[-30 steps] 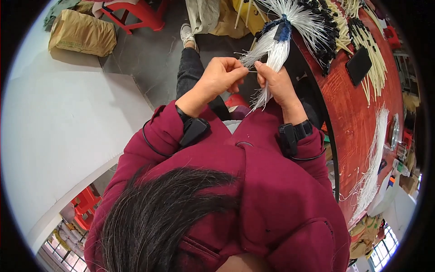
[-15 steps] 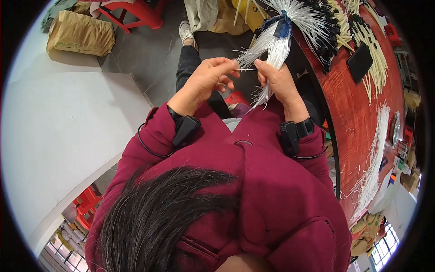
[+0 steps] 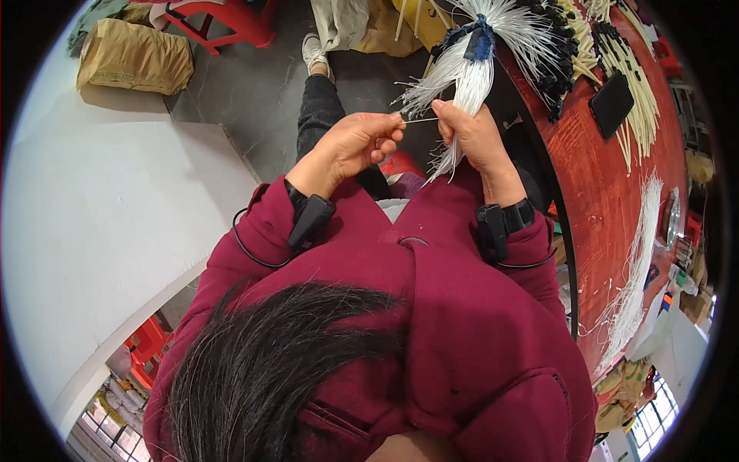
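Strand (image 3: 421,121) taut in pinched left hand (image 3: 356,145); white thread bundle (image 3: 473,82) in closed right hand (image 3: 479,140).

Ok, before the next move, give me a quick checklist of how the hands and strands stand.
1. Left hand pinching the strand: ok.
2. Strand straight between the hands: ok.
3. Right hand closed around the white bundle: ok.
4. Loose ends gathered in: not ok, they splay out to the left.
5. Blue band tight: cannot tell, only that it wraps the bundle.
6. Phone apart from both hands: ok.
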A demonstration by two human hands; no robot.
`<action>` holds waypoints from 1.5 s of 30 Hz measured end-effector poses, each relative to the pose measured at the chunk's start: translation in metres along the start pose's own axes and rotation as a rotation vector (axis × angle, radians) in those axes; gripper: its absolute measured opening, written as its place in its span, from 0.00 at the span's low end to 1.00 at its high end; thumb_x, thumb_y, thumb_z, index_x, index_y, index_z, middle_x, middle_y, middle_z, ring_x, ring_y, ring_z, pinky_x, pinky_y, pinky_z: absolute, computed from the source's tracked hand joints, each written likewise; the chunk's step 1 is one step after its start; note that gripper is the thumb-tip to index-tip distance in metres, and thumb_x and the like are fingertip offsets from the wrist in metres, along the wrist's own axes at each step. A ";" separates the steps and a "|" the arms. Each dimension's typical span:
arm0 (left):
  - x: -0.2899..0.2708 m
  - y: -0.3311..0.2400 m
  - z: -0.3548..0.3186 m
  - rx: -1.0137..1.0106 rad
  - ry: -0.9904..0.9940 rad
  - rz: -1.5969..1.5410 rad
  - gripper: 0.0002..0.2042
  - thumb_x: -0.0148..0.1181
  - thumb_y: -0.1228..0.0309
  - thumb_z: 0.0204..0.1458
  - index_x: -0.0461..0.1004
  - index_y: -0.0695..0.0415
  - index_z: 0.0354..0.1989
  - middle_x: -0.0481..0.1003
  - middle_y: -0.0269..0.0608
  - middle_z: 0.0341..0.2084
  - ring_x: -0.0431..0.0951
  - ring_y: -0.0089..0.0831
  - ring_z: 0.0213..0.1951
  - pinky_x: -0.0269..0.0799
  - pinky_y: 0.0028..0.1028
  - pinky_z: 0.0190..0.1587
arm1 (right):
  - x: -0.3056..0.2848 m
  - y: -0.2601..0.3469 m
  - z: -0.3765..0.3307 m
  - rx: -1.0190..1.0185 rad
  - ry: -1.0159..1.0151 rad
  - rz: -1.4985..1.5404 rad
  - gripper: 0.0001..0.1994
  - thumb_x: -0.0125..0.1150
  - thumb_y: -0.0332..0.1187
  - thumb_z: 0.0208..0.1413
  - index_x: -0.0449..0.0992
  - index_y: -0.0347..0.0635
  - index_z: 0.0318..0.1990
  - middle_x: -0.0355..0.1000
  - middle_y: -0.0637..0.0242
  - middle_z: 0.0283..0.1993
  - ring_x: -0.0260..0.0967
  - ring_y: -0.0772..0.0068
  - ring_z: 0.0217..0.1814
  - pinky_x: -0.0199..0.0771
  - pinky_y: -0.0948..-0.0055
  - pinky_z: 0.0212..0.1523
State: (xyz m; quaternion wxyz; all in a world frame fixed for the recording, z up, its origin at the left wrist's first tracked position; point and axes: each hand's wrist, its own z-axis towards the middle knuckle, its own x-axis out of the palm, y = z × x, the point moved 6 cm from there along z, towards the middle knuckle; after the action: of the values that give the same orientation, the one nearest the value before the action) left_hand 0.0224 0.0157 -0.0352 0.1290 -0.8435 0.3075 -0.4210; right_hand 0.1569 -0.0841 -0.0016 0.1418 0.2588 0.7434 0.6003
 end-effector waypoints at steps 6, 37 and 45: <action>0.002 -0.006 -0.014 0.075 -0.051 0.045 0.09 0.55 0.65 0.58 0.70 0.58 0.34 0.69 0.30 0.25 0.64 0.15 0.19 0.56 0.12 0.15 | 0.001 0.000 -0.001 0.004 0.011 0.036 0.16 0.56 0.34 0.55 0.66 0.44 0.16 0.61 0.74 0.13 0.55 0.83 0.15 0.55 0.79 0.19; 0.026 -0.001 -0.007 0.283 -0.058 0.555 0.08 0.61 0.68 0.53 0.73 0.57 0.37 0.70 0.25 0.23 0.64 0.13 0.21 0.56 0.15 0.22 | 0.013 0.005 -0.003 -0.069 0.015 0.205 0.17 0.52 0.41 0.60 0.80 0.35 0.36 0.77 0.63 0.37 0.68 0.77 0.39 0.65 0.75 0.45; 0.035 0.002 -0.005 0.333 -0.069 0.583 0.06 0.62 0.70 0.52 0.76 0.59 0.34 0.71 0.26 0.22 0.65 0.13 0.21 0.58 0.15 0.23 | 0.014 0.002 -0.003 -0.008 0.008 0.215 0.17 0.52 0.41 0.59 0.79 0.35 0.36 0.78 0.62 0.37 0.67 0.77 0.38 0.66 0.74 0.44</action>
State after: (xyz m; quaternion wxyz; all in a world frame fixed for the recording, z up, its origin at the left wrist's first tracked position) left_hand 0.0336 -0.0071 -0.0110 0.3903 -0.7010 0.4585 -0.3821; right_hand 0.1446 -0.0785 0.0026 0.0745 0.3340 0.7096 0.6159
